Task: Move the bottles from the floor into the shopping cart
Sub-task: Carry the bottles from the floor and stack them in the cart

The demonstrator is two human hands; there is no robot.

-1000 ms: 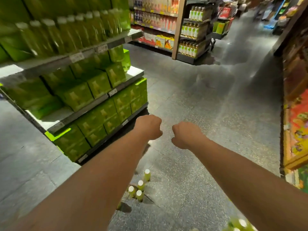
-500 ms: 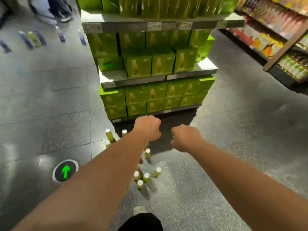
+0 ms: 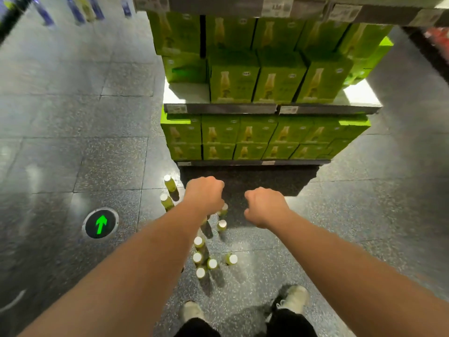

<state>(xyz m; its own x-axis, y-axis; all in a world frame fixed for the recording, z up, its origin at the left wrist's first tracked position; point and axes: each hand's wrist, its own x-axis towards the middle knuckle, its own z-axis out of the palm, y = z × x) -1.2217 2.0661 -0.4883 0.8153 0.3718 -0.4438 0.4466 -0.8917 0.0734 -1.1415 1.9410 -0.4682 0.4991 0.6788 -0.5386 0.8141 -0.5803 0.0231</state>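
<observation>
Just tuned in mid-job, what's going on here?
A person stands in a store aisle facing a shelf stacked with green boxes, both arms stretched forward. The left hand and right hand are curled into fists and hold nothing. Several small white-capped bottles sit on the floor below the arms, none picked up yet. No cart is in view.

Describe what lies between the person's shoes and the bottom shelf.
White-capped green bottles scattered on the floor, seen in the head view; the left hand and right hand hover above.
</observation>
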